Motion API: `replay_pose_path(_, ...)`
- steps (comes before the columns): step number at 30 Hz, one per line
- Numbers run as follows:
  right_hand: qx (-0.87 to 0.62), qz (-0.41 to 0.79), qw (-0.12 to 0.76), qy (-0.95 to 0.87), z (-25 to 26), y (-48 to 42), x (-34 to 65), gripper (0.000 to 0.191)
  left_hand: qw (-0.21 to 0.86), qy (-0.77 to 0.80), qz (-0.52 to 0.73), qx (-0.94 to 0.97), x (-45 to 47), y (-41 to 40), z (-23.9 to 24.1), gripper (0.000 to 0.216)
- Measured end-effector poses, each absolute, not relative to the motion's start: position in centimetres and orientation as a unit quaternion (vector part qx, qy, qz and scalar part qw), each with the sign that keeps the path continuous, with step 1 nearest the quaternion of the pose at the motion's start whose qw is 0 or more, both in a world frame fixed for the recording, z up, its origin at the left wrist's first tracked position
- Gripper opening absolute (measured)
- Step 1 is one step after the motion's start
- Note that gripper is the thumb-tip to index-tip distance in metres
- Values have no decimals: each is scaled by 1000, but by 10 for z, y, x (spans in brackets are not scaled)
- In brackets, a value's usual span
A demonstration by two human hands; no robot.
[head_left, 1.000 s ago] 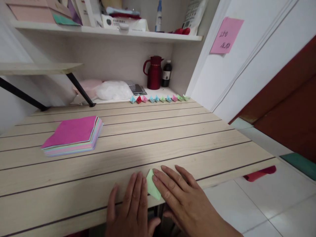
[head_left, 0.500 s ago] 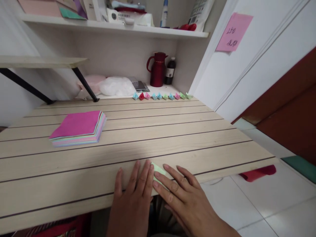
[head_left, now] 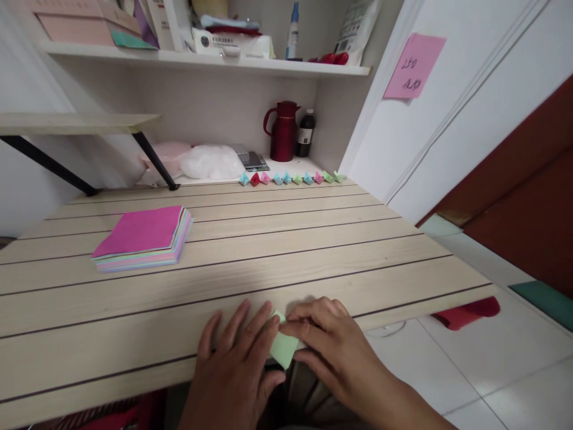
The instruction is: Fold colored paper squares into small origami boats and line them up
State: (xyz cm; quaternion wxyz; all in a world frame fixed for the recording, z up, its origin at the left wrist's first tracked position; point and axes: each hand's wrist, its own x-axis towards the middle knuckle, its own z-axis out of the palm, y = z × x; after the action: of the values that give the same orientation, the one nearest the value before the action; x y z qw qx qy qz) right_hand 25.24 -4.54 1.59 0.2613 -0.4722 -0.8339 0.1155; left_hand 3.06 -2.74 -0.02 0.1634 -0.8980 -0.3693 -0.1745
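Observation:
A small folded piece of light green paper point(head_left: 283, 349) lies at the table's near edge, its lower corner reaching past that edge. My left hand point(head_left: 239, 358) rests flat with fingers spread, its index fingertip pressing on the paper's upper left side. From the right, my right hand point(head_left: 329, 340) has its fingers curled, with the index fingertip on the paper and the thumb close to its right edge. These right fingers cover part of the paper's upper right side.
A stack of coloured paper sheets point(head_left: 141, 233) sits at the table's left. Several small folded paper pieces point(head_left: 286, 178) line the back edge. Behind them stand a red thermos jug point(head_left: 283, 132) and a dark bottle point(head_left: 305, 134). A raised shelf point(head_left: 76, 123) overhangs the back left.
The green paper now shows more of its surface, nearer the table edge. My right fingers, flat over it before, have curled in around its right side. My left thumb has spread outward.

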Motion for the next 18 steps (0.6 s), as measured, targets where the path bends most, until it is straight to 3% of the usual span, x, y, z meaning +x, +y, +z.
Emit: replay_pose_path(18,-487,190,331,-786,12,-30,248,21,-16,-430,-252,-867,26,-13,2,25)
